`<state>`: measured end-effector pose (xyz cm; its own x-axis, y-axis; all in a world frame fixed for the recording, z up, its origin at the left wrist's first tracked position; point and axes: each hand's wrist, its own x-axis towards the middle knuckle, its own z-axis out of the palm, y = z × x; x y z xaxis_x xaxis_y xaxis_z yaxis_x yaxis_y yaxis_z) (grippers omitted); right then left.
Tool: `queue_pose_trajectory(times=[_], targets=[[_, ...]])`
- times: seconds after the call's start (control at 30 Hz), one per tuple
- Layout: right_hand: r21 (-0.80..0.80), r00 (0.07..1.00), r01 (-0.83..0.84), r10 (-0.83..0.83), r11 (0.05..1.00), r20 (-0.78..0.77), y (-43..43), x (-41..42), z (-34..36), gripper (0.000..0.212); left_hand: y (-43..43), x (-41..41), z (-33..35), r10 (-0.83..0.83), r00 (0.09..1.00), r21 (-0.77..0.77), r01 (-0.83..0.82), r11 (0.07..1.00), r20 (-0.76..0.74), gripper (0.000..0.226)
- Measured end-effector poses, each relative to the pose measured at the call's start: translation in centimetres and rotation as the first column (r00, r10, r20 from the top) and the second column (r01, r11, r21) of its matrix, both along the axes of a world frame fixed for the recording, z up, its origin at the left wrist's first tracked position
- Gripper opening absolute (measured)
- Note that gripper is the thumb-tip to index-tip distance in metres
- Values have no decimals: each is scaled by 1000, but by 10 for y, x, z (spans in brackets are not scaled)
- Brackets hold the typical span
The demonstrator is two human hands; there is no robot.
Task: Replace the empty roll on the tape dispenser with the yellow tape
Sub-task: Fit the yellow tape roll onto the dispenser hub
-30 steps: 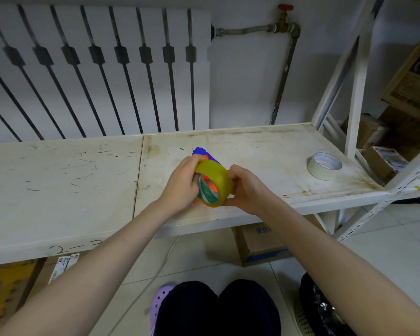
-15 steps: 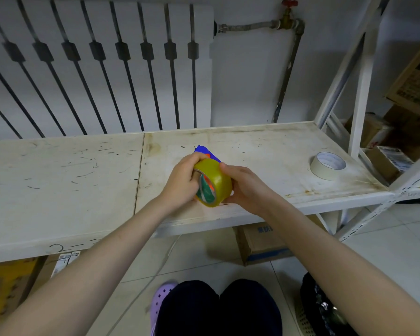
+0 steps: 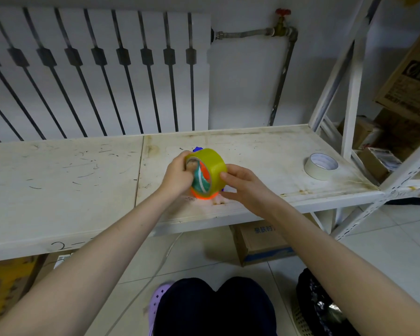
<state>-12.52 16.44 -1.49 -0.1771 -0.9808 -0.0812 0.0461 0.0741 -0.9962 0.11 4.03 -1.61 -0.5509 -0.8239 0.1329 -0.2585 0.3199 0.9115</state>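
Note:
The yellow tape roll (image 3: 212, 164) stands on edge over the middle of the white shelf board (image 3: 264, 151). It covers most of the tape dispenser (image 3: 204, 194), of which an orange rim below the roll and a blue tip behind it show. My left hand (image 3: 177, 177) grips the roll's left side, with a finger inside the core. My right hand (image 3: 243, 184) holds the roll's right side, thumb on its yellow face. An empty white roll (image 3: 321, 166) lies flat on the board to the right.
A white radiator (image 3: 95, 73) and a pipe with a red valve (image 3: 283, 23) back the shelf. White rack posts (image 3: 349, 93) rise at right beside cardboard boxes (image 3: 407, 93). More boxes (image 3: 262, 243) sit under the shelf. My knees (image 3: 214, 309) are below.
The roll has tilted and risen slightly, showing the dispenser's orange rim beneath it. My right hand has shifted lower on the roll's right side; my left finger has moved into the core.

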Motion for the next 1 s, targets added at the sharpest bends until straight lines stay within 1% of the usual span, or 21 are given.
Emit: queue_pose_trajectory(times=[0.03, 0.07, 0.1, 0.13, 0.17, 0.2, 0.23, 0.27, 0.3, 0.37, 0.43, 0.53, 0.57, 0.63, 0.7, 0.73, 0.77, 0.87, 0.93, 1.0], targets=[[-38, 999, 7, -9, 999, -36, 0, -1, 1, 26, -1, -2, 1, -6, 1000, 40, 7, 999, -15, 14], [-73, 999, 29, -32, 997, -41, -1, -3, 3, 24, -2, -4, 2, -26, 999, 88, 29, 996, -37, 16], [-99, 997, 72, -75, 992, -22, -3, -6, 5, 23, -5, -5, 2, -37, 999, 132, 42, 990, -40, 24], [-116, 992, 128, -129, 985, -1, -5, -11, 8, 22, -10, -5, 2, -24, 1000, 158, 24, 987, -3, 39], [-125, 983, 185, -185, 975, 7, -8, -16, 10, 20, -16, -5, 0, 15, 996, 168, -29, 985, 86, 55], [-130, 972, 231, -234, 964, -12, -10, -21, 11, 17, -21, -4, -4, 77, 974, 164, -113, 980, 212, 68], [-133, 961, 260, -269, 956, -59, -12, -24, 10, 13, -25, -3, -8, 135, 931, 166, -201, 965, 339, 75], [-134, 951, 269, -285, 954, -122, -14, -25, 9, 12, -27, -5, -13, 155, 892, 198, -259, 946, 424, 75], [-136, 942, 260, -282, 956, -180, -17, -24, 7, 12, -26, -7, -16, 132, 874, 257, -278, 926, 469, 74], [-149, 929, 239, -271, 959, -252, -22, -20, 1, 12, -20, -16, -22, 42, 874, 360, -242, 901, 484, 71], [-163, 906, 264, -302, 951, -295, -29, -18, 0, 13, -16, -24, -25, 14, 870, 362, -219, 906, 493, 60], [-159, 898, 304, -338, 939, -283, -33, -17, 0, 12, -17, -32, -31, 58, 867, 325, -247, 913, 494, 46], [-149, 902, 299, -330, 942, -277, -33, -16, -1, 12, -18, -34, -31, 81, 878, 348, -270, 898, 472, 42], [-136, 915, 271, -299, 953, -272, -31, -13, -2, 12, -16, -33, -27, 120, 925, 460, -289, 840, 362, 39], [-134, 926, 248, -276, 959, -257, -29, -10, -3, 12, -14, -31, -23, 137, 958, 589, -264, 764, 251, 48], [-135, 931, 250, -276, 959, -239, -29, -9, -3, 12, -13, -29, -22, 153, 968, 625, -245, 741, 198, 54], [-134, 935, 260, -284, 956, -213, -27, -7, -2, 12, -11, -26, -20, 186, 972, 633, -236, 737, 146, 59], [-87, 943, 309, -317, 947, -105, -22, -5, 1, 14, -8, -19, -18, 319, 948, 539, -264, 800, -9, 70], [-16, 941, 338, -339, 941, -5, -19, -4, 2, 17, -7, -16, -16, 310, 945, 448, -234, 863, -103, 65], [31, 930, 353, -355, 935, 95, -19, -3, 1, 17, -4, -15, -15, 249, 961, 339, -195, 920, -123, 56]])
